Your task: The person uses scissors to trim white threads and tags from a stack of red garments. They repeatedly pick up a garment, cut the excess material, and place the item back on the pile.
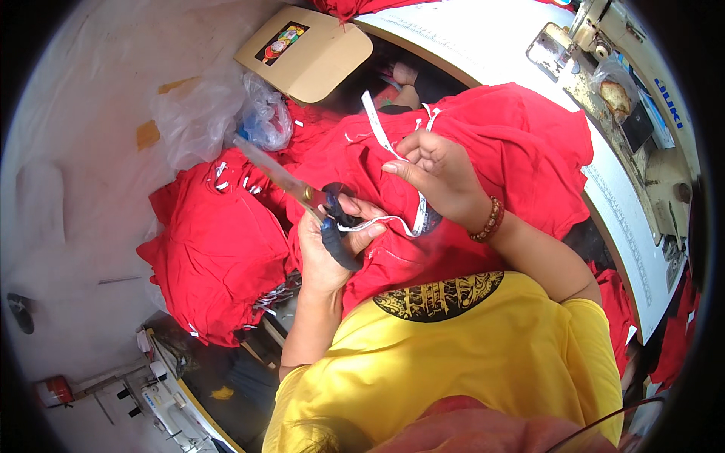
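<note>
In my left hand (321,257) is a pair of scissors (291,183) with dark wrapped handles, the blades pointing away to the upper left. A narrow white tape (396,219) runs from beside the left fingers, loops over the red garment (498,136) and goes up to my right hand (442,174). The right thumb and fingers are closed on the tape, and its free end stands up beyond them. Spread over my lap and against the table edge, the red garment has a dark printed patch at its neck, partly behind the tape.
A heap of red garments (219,257) lies on the left. Behind it are clear plastic bags (264,113) and a cardboard box flap (317,57). The white table (634,249) curves along the right, with a sewing machine (668,166). Another machine (170,411) stands at lower left.
</note>
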`<state>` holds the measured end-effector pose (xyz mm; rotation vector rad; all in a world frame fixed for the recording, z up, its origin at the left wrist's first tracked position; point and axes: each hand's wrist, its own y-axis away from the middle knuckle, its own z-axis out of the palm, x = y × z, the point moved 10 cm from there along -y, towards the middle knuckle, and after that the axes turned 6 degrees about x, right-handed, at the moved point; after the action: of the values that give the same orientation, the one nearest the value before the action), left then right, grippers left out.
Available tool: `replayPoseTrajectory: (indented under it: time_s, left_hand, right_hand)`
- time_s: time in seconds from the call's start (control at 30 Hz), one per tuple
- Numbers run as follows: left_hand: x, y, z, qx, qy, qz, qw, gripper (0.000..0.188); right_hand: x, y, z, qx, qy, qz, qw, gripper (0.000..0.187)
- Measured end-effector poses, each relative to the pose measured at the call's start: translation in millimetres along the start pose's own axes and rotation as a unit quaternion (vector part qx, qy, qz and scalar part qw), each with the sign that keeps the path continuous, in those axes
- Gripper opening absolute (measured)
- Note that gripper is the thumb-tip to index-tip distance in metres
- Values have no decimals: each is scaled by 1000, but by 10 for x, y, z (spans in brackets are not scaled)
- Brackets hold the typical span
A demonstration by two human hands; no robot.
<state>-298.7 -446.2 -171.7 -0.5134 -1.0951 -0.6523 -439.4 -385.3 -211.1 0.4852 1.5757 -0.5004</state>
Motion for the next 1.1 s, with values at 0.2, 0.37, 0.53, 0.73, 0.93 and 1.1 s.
replayPoseTrajectory:
  time_s: [0.2,0.37,0.53,0.73,0.93,1.1]
  left_hand:
    - [0,-84,-76,41,-70,52,995,38]
    - [53,-33,-216,91,-159,99,978,38]
    - [56,-8,-305,123,-46,112,985,40]
    - [24,9,-331,134,-68,113,982,42]
    - [20,9,-349,140,-81,108,981,43]
    - [128,87,-328,156,-204,167,952,45]
  right_hand:
    - [-394,112,90,-7,62,-122,991,18]
    - [-755,389,172,-14,100,-307,946,19]
    - [-738,393,230,-32,108,-278,954,19]
    - [-725,436,250,-54,83,-279,955,21]
    - [-728,409,282,-97,112,-283,948,22]
    - [-726,396,293,-110,103,-287,946,22]
